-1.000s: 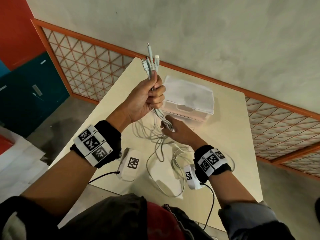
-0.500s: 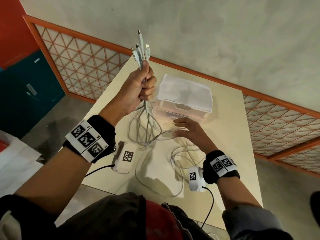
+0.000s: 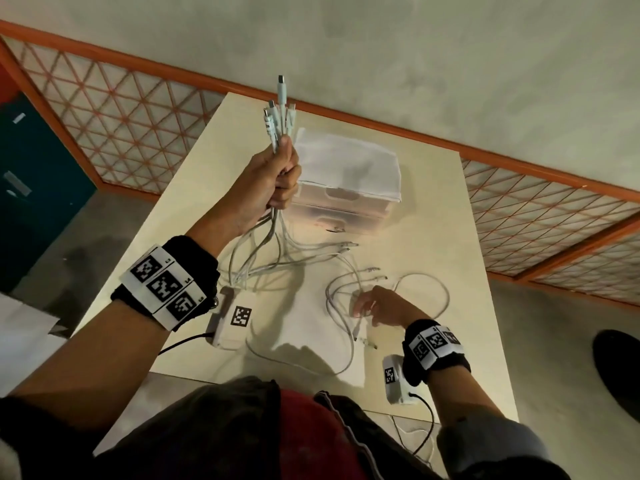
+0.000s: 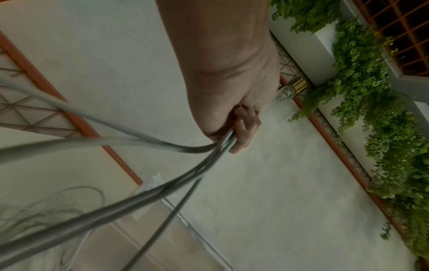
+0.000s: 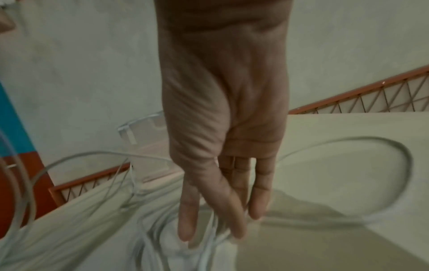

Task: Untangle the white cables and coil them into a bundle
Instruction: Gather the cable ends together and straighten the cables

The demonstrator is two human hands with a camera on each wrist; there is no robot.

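Note:
My left hand (image 3: 282,183) is raised above the table and grips a bunch of white cables (image 3: 277,129), their plug ends sticking up out of the fist. The strands hang down from it and fan out over the table. The left wrist view shows the same fist (image 4: 234,132) round the cables (image 4: 162,185). My right hand (image 3: 363,306) is low over the table to the right, its straight fingers (image 5: 232,216) touching loose cable loops (image 3: 424,276) lying there. The loops (image 5: 376,146) are blurred in the right wrist view.
A translucent plastic box (image 3: 346,178) with a white lid stands at the back of the beige table (image 3: 460,358), just behind the left hand. A white sheet (image 3: 311,327) lies under the cables. An orange lattice railing (image 3: 121,133) runs along the table's far side.
The right hand let go of the strands just below the left fist and dropped to the loose loops on the table. The left hand still holds the bunch upright.

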